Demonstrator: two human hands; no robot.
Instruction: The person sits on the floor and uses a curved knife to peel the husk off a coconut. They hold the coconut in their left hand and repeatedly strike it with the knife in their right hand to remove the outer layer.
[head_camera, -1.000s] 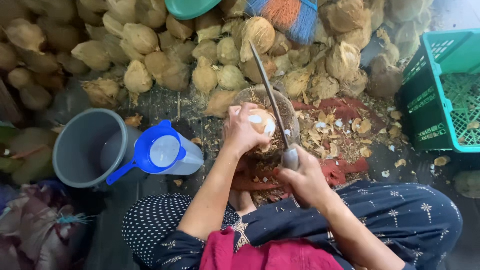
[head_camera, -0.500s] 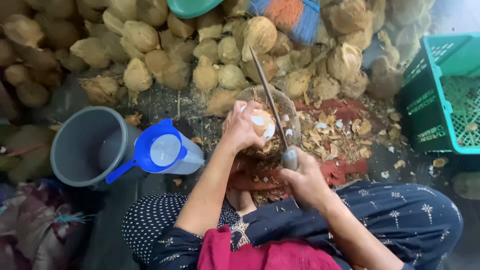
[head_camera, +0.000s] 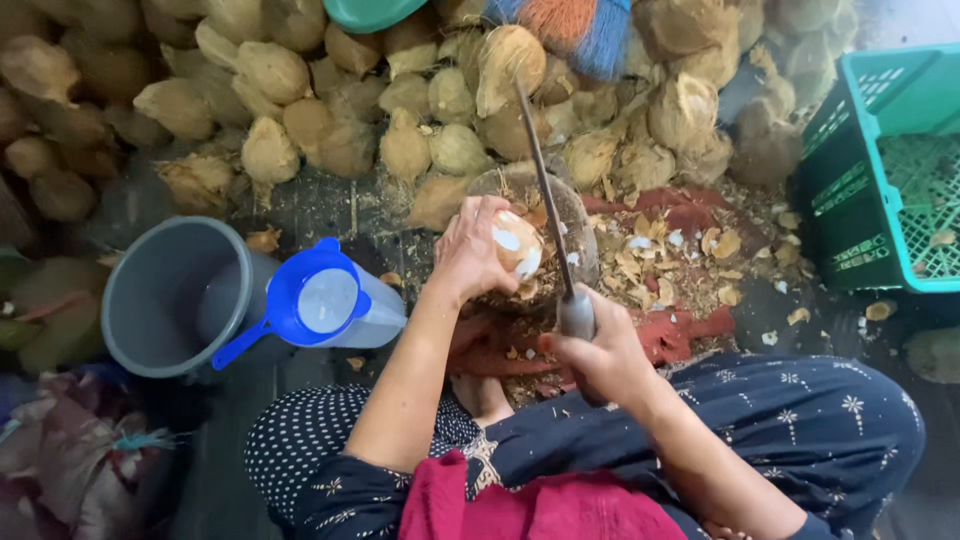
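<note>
coconut barely turned | left grip clasps it | right grip clenches knife

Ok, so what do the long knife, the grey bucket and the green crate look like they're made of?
Long knife: a dull, dark blade, apparently metal, with a paler grip in the right hand. Grey bucket: likely plastic, smooth matte wall of even colour. Green crate: moulded plastic, by its lattice of holes and slight sheen.
</note>
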